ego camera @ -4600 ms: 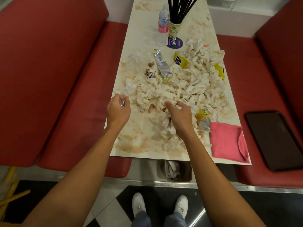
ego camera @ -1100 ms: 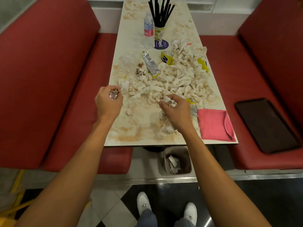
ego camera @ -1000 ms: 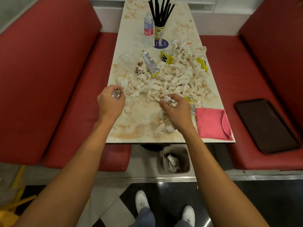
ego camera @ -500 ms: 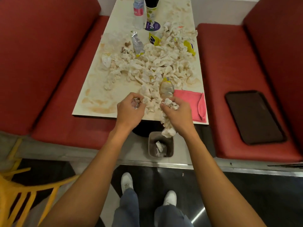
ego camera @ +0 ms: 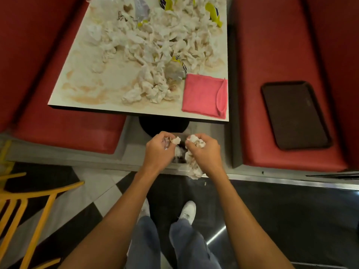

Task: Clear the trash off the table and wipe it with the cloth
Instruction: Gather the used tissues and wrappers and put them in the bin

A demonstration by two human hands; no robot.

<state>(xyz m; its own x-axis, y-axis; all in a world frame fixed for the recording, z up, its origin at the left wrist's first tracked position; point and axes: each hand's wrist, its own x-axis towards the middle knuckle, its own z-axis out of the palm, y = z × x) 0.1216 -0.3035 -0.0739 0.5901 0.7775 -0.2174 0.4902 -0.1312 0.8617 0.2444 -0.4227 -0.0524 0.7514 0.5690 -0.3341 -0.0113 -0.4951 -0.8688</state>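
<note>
Both hands are off the counter (ego camera: 87, 90) and held over the floor bin (ego camera: 179, 166) (mostly hidden beneath them). The left hand (ego camera: 158, 150) is curled round a small napkin scrap (ego camera: 175, 140) and a bit of something shiny. The right hand (ego camera: 206, 152) is clamped on a larger wad of napkins (ego camera: 194, 167) that hangs below the fist. The hands are close together, not touching.

On the counter, a heap of crumpled napkins (ego camera: 155, 41) covers the middle and far part, with yellow wrappers (ego camera: 214, 13) mixed in. There are brownish smears on the near left area. The pink cloth (ego camera: 204, 96) lies folded flat at the near right corner, just beside the heap. A dark tray (ego camera: 295, 115) sits on the red seat (ego camera: 250, 94) to the right.
</note>
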